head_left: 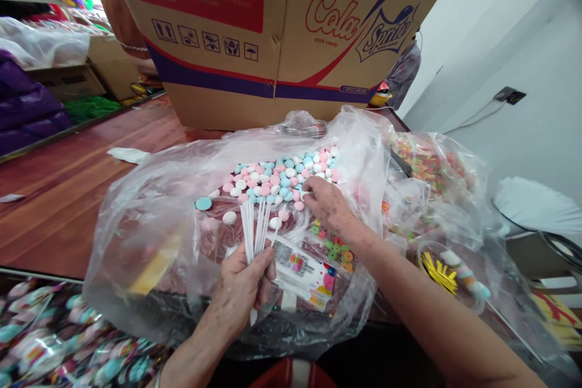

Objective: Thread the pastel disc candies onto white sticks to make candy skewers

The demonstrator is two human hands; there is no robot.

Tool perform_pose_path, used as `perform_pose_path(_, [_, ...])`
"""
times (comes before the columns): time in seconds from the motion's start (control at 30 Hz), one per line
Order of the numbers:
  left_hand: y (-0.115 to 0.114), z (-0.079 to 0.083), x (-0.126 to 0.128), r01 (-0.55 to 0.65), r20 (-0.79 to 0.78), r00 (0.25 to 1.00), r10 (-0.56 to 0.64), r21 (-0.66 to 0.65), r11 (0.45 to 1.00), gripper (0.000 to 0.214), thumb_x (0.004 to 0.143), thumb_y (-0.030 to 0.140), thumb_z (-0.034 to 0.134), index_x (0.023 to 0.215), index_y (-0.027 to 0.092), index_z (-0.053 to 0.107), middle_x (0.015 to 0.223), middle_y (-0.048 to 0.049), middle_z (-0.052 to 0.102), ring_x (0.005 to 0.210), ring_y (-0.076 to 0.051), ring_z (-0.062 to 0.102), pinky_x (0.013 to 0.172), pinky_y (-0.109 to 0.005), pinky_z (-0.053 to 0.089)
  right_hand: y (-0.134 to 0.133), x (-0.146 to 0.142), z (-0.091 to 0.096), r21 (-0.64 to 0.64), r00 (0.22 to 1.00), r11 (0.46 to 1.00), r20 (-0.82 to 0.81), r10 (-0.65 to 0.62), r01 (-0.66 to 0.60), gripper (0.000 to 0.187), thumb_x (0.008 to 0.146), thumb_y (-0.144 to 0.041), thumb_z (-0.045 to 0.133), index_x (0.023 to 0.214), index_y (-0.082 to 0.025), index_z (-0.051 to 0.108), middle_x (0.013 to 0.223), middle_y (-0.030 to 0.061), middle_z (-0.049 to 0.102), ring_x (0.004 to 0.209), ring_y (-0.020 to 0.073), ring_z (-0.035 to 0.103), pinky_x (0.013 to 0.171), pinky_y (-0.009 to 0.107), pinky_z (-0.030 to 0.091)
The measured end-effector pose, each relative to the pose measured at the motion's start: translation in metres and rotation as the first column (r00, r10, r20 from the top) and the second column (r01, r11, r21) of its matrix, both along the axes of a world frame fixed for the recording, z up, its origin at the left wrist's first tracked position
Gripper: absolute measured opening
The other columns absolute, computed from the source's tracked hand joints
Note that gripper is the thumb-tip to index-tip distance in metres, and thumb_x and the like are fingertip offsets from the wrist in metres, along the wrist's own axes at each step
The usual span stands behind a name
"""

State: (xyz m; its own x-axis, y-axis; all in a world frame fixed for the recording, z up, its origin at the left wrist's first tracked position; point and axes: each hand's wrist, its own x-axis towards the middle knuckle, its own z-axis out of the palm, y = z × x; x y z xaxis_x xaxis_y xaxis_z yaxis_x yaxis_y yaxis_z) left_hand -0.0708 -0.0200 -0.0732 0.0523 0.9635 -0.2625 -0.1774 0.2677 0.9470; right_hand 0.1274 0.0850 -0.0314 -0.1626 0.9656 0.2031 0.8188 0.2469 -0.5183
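My left hand (243, 288) is closed around a bundle of thin white sticks (255, 225) that point up and away from me. My right hand (325, 201) reaches into a heap of round pink, blue and white candies (277, 180) lying on an open clear plastic bag (150, 206); its fingertips pinch at the heap's near right edge, and what they hold is hidden. A printed packet (304, 273) lies flat between my two hands. Small coloured ring sweets (335, 248) sit under my right wrist.
A large cardboard box (282, 30) printed with drink logos stands behind the bag on the wooden table (59, 194). Further clear bags of coloured sweets (431, 170) lie to the right. Wrapped lollipops (59, 333) fill the lower left. A person's arm (120, 15) shows behind the box.
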Motion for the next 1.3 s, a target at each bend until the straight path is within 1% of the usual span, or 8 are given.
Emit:
perform_pose_path(0.17, [-0.001, 0.004, 0.002, -0.023, 0.017, 1.0, 0.023, -0.002, 1.0, 0.035, 0.081, 0.047, 0.069, 0.067, 0.019, 0.056, 0.034, 0.0084, 0.045, 0.026, -0.006, 0.034, 0.028, -0.014, 0.023, -0.014, -0.022, -0.018, 0.208, 0.983, 0.963, 0.089, 0.158, -0.173, 0.02, 0.083, -0.008, 0.046, 0.091, -0.021, 0.058, 0.099, 0.0089, 0.059, 0.093, 0.0229, 0.054, 0.085, 0.033, 0.045])
perform_pose_path(0.3, [0.0, 0.005, 0.002, -0.042, 0.029, 0.999, 0.042, -0.01, 0.999, 0.029, 0.079, 0.045, 0.07, 0.075, 0.019, 0.058, 0.036, 0.01, 0.046, 0.025, -0.006, 0.035, 0.027, -0.014, 0.022, -0.018, -0.028, -0.028, 0.081, 0.961, 0.963, 0.127, 0.247, -0.258, 0.016, 0.085, -0.009, 0.048, 0.087, -0.021, 0.057, 0.093, 0.0074, 0.062, 0.093, 0.023, 0.054, 0.085, 0.033, 0.045])
perform_pose_path(0.47, [0.0, 0.006, 0.003, -0.043, 0.018, 0.999, 0.043, -0.013, 0.999, 0.031, 0.079, 0.045, 0.069, 0.071, 0.018, 0.056, 0.042, 0.0082, 0.051, 0.026, -0.005, 0.036, 0.027, -0.014, 0.023, -0.016, -0.022, -0.024, -0.055, 0.99, 0.99, 0.046, 0.134, -0.132, 0.02, 0.082, -0.01, 0.052, 0.096, -0.021, 0.061, 0.092, 0.0041, 0.065, 0.087, 0.0209, 0.057, 0.079, 0.031, 0.043])
perform_pose_path(0.57, [0.0, 0.006, 0.003, -0.056, 0.031, 0.998, 0.057, -0.012, 0.998, 0.029, 0.078, 0.044, 0.07, 0.077, 0.017, 0.059, 0.046, 0.0079, 0.055, 0.026, -0.005, 0.037, 0.026, -0.014, 0.023, -0.015, -0.02, -0.022, -0.043, 0.992, 0.994, -0.068, 0.102, -0.105, 0.033, 0.081, -0.011, 0.054, 0.111, -0.022, 0.062, 0.098, 0.003, 0.066, 0.088, 0.0198, 0.059, 0.08, 0.03, 0.044])
perform_pose_path(0.63, [0.0, 0.006, 0.003, -0.056, 0.038, 0.998, 0.057, -0.011, 0.998, 0.029, 0.078, 0.044, 0.07, 0.077, 0.017, 0.058, 0.046, 0.0081, 0.055, 0.026, -0.005, 0.037, 0.026, -0.014, 0.024, -0.015, -0.021, -0.022, -0.009, 0.985, 0.989, -0.095, 0.146, -0.147, 0.029, 0.081, -0.01, 0.055, 0.106, -0.021, 0.064, 0.101, 0.0036, 0.066, 0.09, 0.0193, 0.059, 0.082, 0.03, 0.044])
perform_pose_path(0.9, [-0.001, 0.005, 0.002, -0.037, 0.037, 0.999, 0.038, -0.01, 0.999, 0.029, 0.081, 0.044, 0.068, 0.074, 0.018, 0.056, 0.039, 0.0097, 0.048, 0.026, -0.005, 0.035, 0.027, -0.014, 0.023, -0.015, -0.026, -0.033, -0.023, 0.97, 0.97, -0.016, 0.243, -0.243, 0.014, 0.087, -0.012, 0.06, 0.095, -0.021, 0.067, 0.094, 0.0027, 0.067, 0.087, 0.0179, 0.059, 0.081, 0.027, 0.044])
perform_pose_path(1.17, [0.0, 0.007, 0.004, -0.05, 0.034, 0.998, 0.05, -0.01, 0.999, 0.026, 0.079, 0.042, 0.069, 0.078, 0.018, 0.058, 0.042, 0.0096, 0.051, 0.026, -0.006, 0.036, 0.027, -0.014, 0.023, -0.018, -0.036, -0.038, 0.036, 0.905, 0.929, 0.244, 0.348, -0.368, 0.014, 0.095, -0.014, 0.055, 0.096, -0.018, 0.069, 0.101, 0.0098, 0.072, 0.097, 0.0223, 0.061, 0.091, 0.033, 0.047])
perform_pose_path(1.3, [0.001, 0.008, 0.004, -0.042, 0.025, 0.999, 0.042, -0.004, 0.999, 0.028, 0.079, 0.044, 0.068, 0.075, 0.018, 0.057, 0.041, 0.0093, 0.05, 0.026, -0.005, 0.035, 0.028, -0.014, 0.023, -0.02, -0.043, -0.044, 0.068, 0.928, 0.933, 0.155, 0.339, -0.352, 0.014, 0.089, -0.008, 0.058, 0.09, -0.017, 0.068, 0.103, 0.0109, 0.071, 0.101, 0.023, 0.06, 0.098, 0.036, 0.047])
